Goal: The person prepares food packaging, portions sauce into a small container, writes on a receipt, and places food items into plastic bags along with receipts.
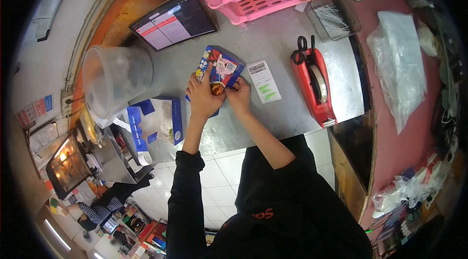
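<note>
A blue printed food box (225, 66) with cartoon figures and a food picture sits on the metal counter before me. Across its near left part lies my left hand (204, 95), fingers over the box and thumb pressed near the food picture. My right hand (238, 95) has bent fingers gripping the near right edge of the same box. Just right of it a printed receipt (263, 81) with green highlighter marks lies flat. To the left stands a second blue-and-white box (158, 122), open, with some food visible inside.
A red tape dispenser (314, 86) with black-handled scissors (303, 51) stands at right. Clear plastic tub (117, 81), screen (174, 20) and pink rack (263, 5) line the back. A container of white sticks (334, 20) and plastic bags (397, 64) are farther right. Another person (105, 208) is at lower left.
</note>
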